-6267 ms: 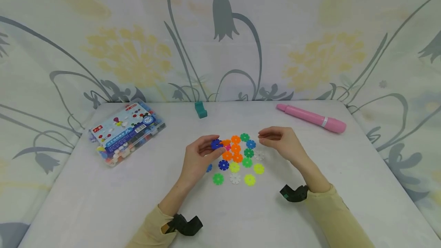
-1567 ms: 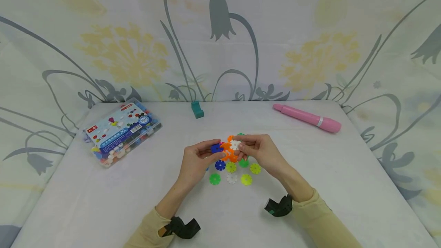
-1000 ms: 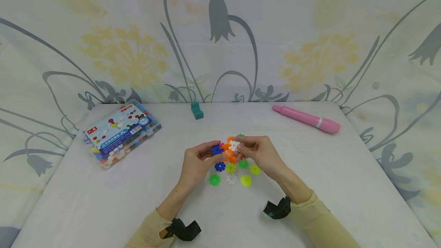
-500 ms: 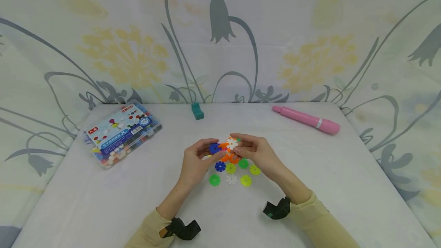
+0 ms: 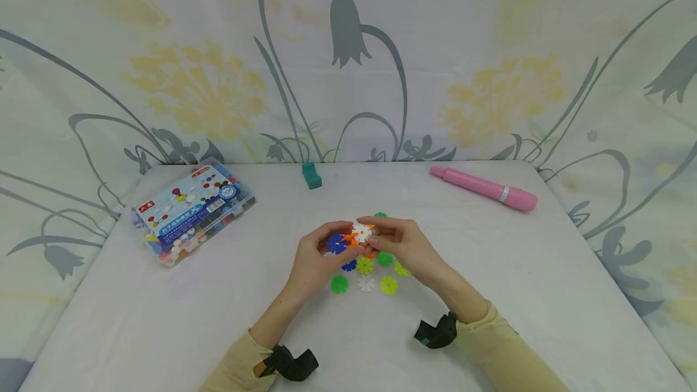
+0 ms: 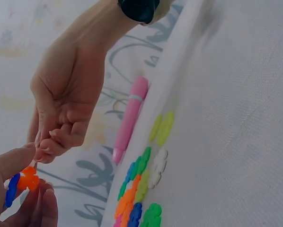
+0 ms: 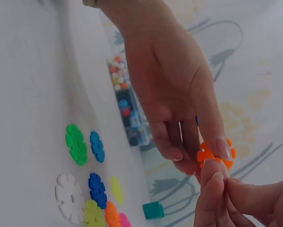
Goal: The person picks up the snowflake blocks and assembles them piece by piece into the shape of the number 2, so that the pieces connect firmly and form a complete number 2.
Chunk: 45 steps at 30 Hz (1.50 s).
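Observation:
Just over the table, my left hand (image 5: pixel 313 262) pinches a joined pair of toothed plastic snowflake discs, one dark blue (image 5: pixel 337 244) and one orange (image 6: pixel 29 178). My right hand (image 5: pixel 411 250) pinches a white snowflake disc (image 5: pixel 361 233) by its right side, its face towards the head camera. The white disc meets the orange one; whether their slots interlock I cannot tell. In the right wrist view, the left thumb lies on the orange disc (image 7: pixel 207 156), and fingers mostly hide the white one. Loose discs lie below, including a green disc (image 5: pixel 339 285) and a yellow disc (image 5: pixel 389 285).
A clear case (image 5: pixel 190 210) of colourful parts stands on the table's left side. At the back are a small teal block (image 5: pixel 311 176) and a thick pink pen-shaped object (image 5: pixel 484 188). Another white disc (image 5: pixel 366 284) lies in front of the hands. Patterned cloth hangs behind the table.
The right hand, earlier apart at the right, now holds a white disc against the orange one. Over the last second both hands turned the pieces slightly, and the white disc shifted left.

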Each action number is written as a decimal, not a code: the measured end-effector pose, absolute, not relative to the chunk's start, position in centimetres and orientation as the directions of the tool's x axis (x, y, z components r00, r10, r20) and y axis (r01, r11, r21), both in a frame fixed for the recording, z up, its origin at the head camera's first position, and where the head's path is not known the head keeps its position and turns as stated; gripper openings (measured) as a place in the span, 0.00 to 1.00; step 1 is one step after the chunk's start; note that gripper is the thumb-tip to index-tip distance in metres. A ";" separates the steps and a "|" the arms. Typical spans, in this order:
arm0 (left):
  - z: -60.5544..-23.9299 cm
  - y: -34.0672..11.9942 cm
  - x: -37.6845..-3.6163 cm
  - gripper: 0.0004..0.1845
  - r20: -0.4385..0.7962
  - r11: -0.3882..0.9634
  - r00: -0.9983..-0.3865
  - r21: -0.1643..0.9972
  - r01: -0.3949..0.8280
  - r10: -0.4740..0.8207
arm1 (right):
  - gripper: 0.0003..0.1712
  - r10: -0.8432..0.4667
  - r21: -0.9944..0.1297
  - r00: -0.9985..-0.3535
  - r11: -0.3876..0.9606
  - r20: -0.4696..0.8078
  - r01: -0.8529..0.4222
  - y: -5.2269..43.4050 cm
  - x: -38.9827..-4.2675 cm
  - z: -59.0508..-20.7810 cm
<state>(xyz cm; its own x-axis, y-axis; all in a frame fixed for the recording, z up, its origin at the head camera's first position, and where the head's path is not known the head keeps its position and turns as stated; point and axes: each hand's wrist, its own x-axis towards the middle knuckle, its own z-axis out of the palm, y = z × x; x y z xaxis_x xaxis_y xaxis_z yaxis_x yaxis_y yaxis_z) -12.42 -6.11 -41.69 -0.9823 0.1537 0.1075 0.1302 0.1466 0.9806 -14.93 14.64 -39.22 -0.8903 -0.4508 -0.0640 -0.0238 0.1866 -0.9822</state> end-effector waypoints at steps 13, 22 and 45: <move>-41.7 -6.0 -12.3 0.23 0.093 0.165 -0.986 0.980 0.116 0.138 | 0.22 -0.462 -0.985 -0.884 0.175 -0.073 -0.010 13.9 -14.7 -39.3; -42.1 -6.2 -12.4 0.20 0.117 0.212 -0.985 0.967 0.141 0.125 | 0.22 -0.442 -0.973 -0.895 0.225 -0.053 -0.053 13.9 -14.8 -39.3; -42.2 -7.5 -13.4 0.20 0.132 0.263 -0.989 0.954 0.144 0.062 | 0.15 -0.499 -0.803 -0.847 0.573 -0.184 -0.163 20.8 -17.7 -41.2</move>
<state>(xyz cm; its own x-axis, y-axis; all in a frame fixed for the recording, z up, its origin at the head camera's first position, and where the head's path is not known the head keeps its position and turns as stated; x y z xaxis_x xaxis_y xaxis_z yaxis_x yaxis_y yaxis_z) -13.35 -7.49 -42.17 -0.9893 0.0618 0.1323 0.1440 0.2629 0.9540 -17.67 20.79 -41.17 -0.8466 -0.4993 -0.1843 -0.1634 0.5734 -0.8028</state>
